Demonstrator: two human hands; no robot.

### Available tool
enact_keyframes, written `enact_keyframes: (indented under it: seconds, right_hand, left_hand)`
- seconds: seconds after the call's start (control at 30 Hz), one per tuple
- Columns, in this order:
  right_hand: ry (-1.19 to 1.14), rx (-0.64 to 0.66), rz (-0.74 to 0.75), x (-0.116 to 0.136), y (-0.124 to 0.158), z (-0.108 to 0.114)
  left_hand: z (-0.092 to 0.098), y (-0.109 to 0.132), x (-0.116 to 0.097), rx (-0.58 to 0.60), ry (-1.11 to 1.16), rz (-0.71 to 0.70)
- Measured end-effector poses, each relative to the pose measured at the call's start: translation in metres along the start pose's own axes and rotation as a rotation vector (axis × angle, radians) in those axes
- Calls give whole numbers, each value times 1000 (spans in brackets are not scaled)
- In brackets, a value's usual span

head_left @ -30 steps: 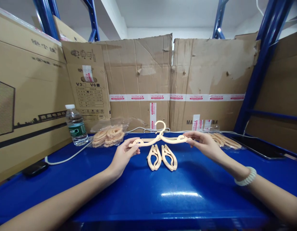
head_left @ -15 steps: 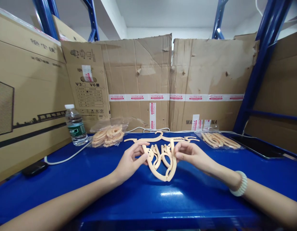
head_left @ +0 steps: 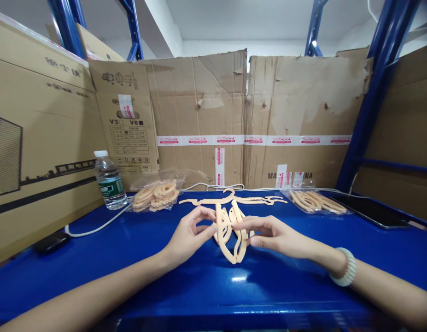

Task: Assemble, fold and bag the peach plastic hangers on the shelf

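My left fingers (head_left: 207, 233) and right fingers (head_left: 254, 224) have hold of one folded hanger (head_left: 224, 246), lower centre of frame.
Left pinches one side; right, slightly parted, the other. Beyond, mid-frame, a spread hanger (head_left: 213, 201) lies on the blue bench (head_left: 185, 286).

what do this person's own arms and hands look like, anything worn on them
The left hand and right hand are ungloved, and no sleeves show. A pale, ridged, ring-shaped band circles the right wrist; the left wrist is unadorned.
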State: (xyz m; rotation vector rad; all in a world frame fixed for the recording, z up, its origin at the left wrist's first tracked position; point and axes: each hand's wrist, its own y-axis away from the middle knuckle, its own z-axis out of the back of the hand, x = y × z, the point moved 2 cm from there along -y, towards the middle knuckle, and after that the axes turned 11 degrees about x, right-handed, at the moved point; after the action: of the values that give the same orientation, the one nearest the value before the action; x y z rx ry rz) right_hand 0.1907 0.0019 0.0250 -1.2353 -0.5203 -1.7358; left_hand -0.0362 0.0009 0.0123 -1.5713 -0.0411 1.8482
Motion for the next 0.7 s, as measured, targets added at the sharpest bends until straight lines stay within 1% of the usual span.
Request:
enact_keyframes:
  seconds: [0.1, 0.17, 0.33, 0.43, 0.5, 0.6, 0.7]
  right_hand:
    - [2, 3, 11, 0, 1, 0]
    - [0, 1, 20, -1, 2, 0]
    - [-21, -56, 13, -3, 2, 4]
    - [-13, -86, 12, -3, 1, 5]
    - [9, -80, 25, -2, 0, 4]
    - [27, -40, 34, -2, 0, 2]
    - [21, -20, 17, -2, 0, 2]
  left_hand:
    - [-4, 2, -2, 139, 3, 32]
    - [-5, 3, -2, 193, 11, 71]
    - [-3, 1, 0, 175, 57, 92]
    - [-3, 1, 1, 196, 77, 109]
    - [-5, 2, 1, 240, 94, 109]
    - [-9, 4, -1, 339, 122, 90]
    - [-10, 6, -3, 412, 99, 63]
